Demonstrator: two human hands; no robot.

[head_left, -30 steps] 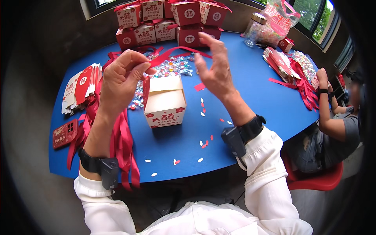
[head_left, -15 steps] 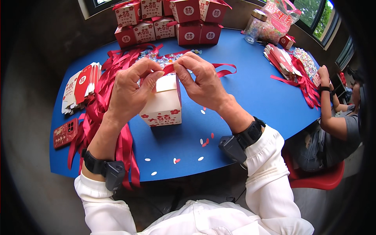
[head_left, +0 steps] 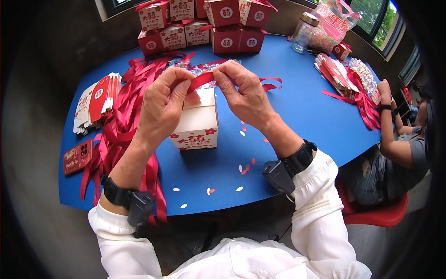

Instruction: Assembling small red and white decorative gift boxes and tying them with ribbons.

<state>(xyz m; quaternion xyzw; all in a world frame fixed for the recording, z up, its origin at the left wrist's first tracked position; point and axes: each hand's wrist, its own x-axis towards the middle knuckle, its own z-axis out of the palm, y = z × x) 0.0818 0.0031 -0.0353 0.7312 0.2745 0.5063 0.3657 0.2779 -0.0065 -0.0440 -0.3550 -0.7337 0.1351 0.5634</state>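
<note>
A white gift box (head_left: 197, 122) with red print stands upright on the blue table, its top flaps folded in. Above it, a red ribbon (head_left: 201, 81) is stretched between my two hands. My left hand (head_left: 166, 100) pinches the ribbon between thumb and fingers, over the box's left side. The other end is pinched by my right hand (head_left: 241, 93), above the box's right edge, and a loop of ribbon trails off to its right. My fingers partly hide the top of the box. Wrapped candies lie behind my hands.
Red ribbons (head_left: 134, 102) heap along the left, beside flat folded boxes (head_left: 98, 102) and a red phone (head_left: 78, 157). Finished boxes (head_left: 227, 39) are stacked at the back. A jar (head_left: 304, 31) and candy bag (head_left: 327, 30) stand back right. A co-worker (head_left: 395, 139) sits at right.
My hands have spread slightly apart, so a longer stretch of ribbon shows between them. The box appears slightly further right in the picture.
</note>
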